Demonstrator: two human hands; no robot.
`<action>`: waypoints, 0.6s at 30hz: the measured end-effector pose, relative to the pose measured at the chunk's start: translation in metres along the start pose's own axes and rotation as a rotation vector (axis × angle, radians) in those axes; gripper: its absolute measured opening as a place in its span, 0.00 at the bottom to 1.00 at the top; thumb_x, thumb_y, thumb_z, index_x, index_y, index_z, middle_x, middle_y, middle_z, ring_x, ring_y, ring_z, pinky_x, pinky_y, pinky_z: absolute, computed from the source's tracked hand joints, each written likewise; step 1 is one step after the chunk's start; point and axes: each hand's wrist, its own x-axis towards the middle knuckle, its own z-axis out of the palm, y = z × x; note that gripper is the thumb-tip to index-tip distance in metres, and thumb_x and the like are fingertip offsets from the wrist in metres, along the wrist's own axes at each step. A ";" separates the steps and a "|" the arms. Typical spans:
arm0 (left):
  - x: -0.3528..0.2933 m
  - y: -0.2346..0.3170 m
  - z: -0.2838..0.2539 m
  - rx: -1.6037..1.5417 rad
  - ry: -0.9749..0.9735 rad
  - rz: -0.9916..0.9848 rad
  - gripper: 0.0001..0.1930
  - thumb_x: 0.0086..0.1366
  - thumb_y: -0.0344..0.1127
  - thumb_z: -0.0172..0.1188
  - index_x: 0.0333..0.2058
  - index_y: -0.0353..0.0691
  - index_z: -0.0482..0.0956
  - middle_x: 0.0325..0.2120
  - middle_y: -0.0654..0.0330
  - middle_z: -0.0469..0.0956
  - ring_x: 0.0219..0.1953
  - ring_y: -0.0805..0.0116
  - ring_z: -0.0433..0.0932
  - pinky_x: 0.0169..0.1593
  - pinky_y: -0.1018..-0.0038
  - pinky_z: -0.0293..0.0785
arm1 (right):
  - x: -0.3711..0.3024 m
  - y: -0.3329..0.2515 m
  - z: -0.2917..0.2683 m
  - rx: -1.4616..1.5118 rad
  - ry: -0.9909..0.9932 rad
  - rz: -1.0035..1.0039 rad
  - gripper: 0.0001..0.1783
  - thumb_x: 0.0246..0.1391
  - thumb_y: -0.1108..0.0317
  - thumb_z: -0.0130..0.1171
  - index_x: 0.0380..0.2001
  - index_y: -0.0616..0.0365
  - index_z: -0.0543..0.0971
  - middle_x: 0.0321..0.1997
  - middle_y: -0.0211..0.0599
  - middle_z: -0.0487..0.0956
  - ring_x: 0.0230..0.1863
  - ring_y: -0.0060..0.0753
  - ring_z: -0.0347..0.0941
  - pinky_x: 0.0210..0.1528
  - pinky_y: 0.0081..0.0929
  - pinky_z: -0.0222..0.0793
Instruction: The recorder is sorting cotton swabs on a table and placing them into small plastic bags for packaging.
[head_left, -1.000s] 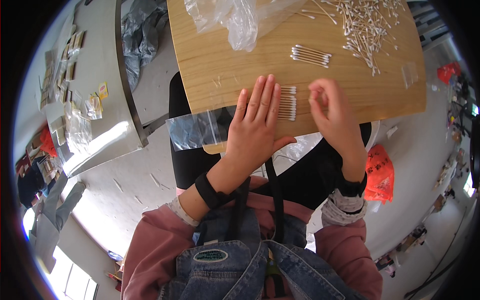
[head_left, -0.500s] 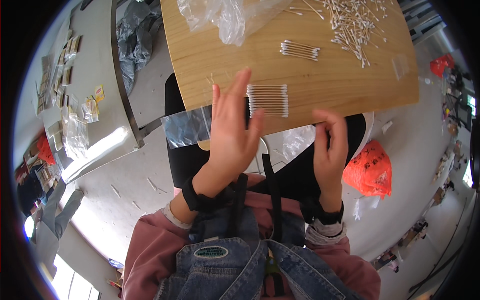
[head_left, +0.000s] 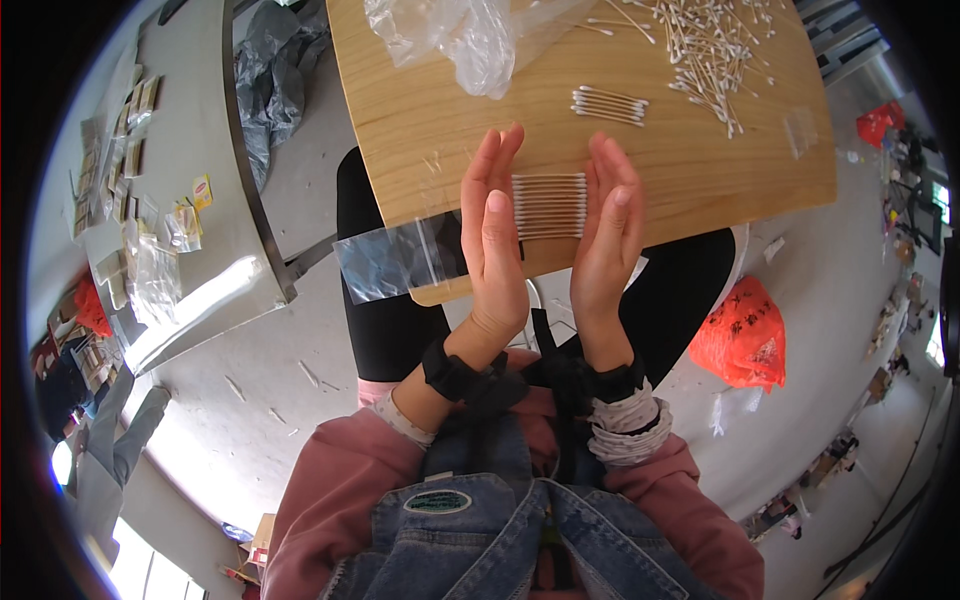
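A neat row of cotton swabs (head_left: 550,208) lies side by side near the table's front edge. My left hand (head_left: 497,240) stands upright at the row's left end, fingers stretched out. Facing it at the right end is my right hand (head_left: 606,235), also with straight fingers. Both palms are turned toward the swabs and cover their tips, so whether they touch them cannot be made out. A smaller group of swabs (head_left: 610,106) lies farther back. Left of my left hand, a clear flat plastic bag (head_left: 385,262) hangs partly over the table edge.
Loose cotton swabs (head_left: 712,65) are heaped at the back right of the wooden table (head_left: 420,130). A crumpled clear bag (head_left: 475,45) lies at the back left. A red plastic bag (head_left: 745,335) is on the floor at right. Small packets (head_left: 185,225) lie on a grey table at left.
My right hand has come in from the right to the row's right end. My left hand has turned upright at the left end. The view has shifted slightly.
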 end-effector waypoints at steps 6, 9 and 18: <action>-0.001 0.017 -0.008 0.016 0.051 0.016 0.31 0.77 0.48 0.41 0.70 0.33 0.53 0.69 0.42 0.58 0.74 0.56 0.52 0.75 0.63 0.41 | 0.009 -0.006 -0.005 -0.020 0.025 0.099 0.27 0.76 0.58 0.37 0.68 0.65 0.62 0.73 0.47 0.62 0.75 0.43 0.55 0.77 0.41 0.47; -0.008 0.032 -0.023 0.126 0.126 0.141 0.30 0.76 0.48 0.44 0.65 0.29 0.61 0.62 0.41 0.68 0.69 0.53 0.63 0.73 0.62 0.53 | 0.024 -0.009 -0.002 -0.504 -0.058 -0.202 0.26 0.74 0.62 0.41 0.69 0.64 0.61 0.74 0.49 0.60 0.76 0.47 0.52 0.76 0.42 0.45; -0.070 0.071 -0.095 0.156 -0.035 0.012 0.12 0.78 0.36 0.40 0.41 0.35 0.69 0.35 0.57 0.74 0.34 0.72 0.71 0.43 0.76 0.69 | 0.031 0.016 0.025 -1.274 -0.174 -0.457 0.31 0.67 0.64 0.51 0.68 0.65 0.61 0.75 0.58 0.55 0.76 0.61 0.47 0.74 0.60 0.44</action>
